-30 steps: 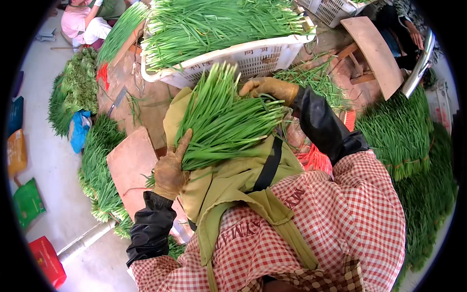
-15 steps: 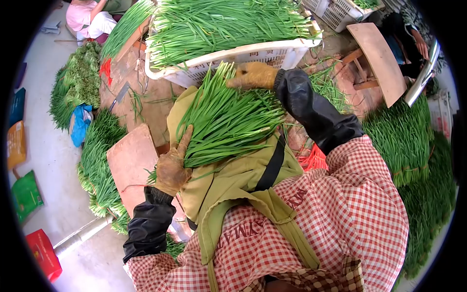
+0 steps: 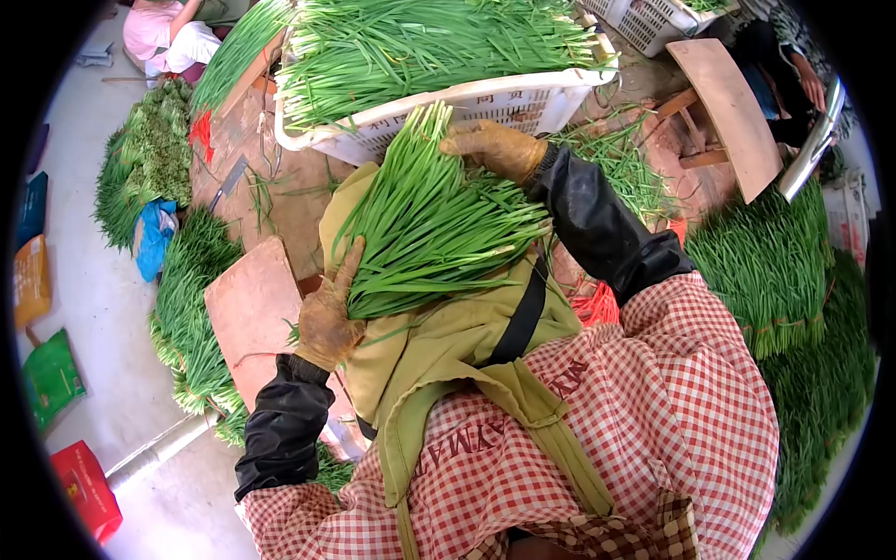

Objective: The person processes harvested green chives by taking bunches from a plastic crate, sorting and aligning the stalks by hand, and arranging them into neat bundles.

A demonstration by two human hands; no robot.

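A loose bunch of garlic chives point(image 3: 420, 233), green with pale stem ends, lies across the olive apron point(image 3: 383, 373) on my lap. My left hand point(image 3: 329, 322), in a stained tan glove, grips the bunch at its lower left, one finger stretched along the leaves and the others partly hidden. At the top, my right hand point(image 3: 495, 149), gloved too, is closed around the pale stem ends; some fingertips are hidden by the stems. Just beyond stands a white plastic crate point(image 3: 551, 101) heaped with more chives point(image 3: 439, 51).
Tied chive bundles stand at left point(image 3: 191, 299) and right point(image 3: 761, 271). A knife point(image 3: 231, 182) lies on the work surface. Red ties point(image 3: 595, 303) sit by my right side. A wooden stool point(image 3: 723, 112) is at right. Other people point(image 3: 154, 37) sit at the upper corners.
The upper part of the bunch has shifted slightly, its pale ends standing more upright and gathered. My right hand has moved a little to the right. My left hand keeps nearly the same place.
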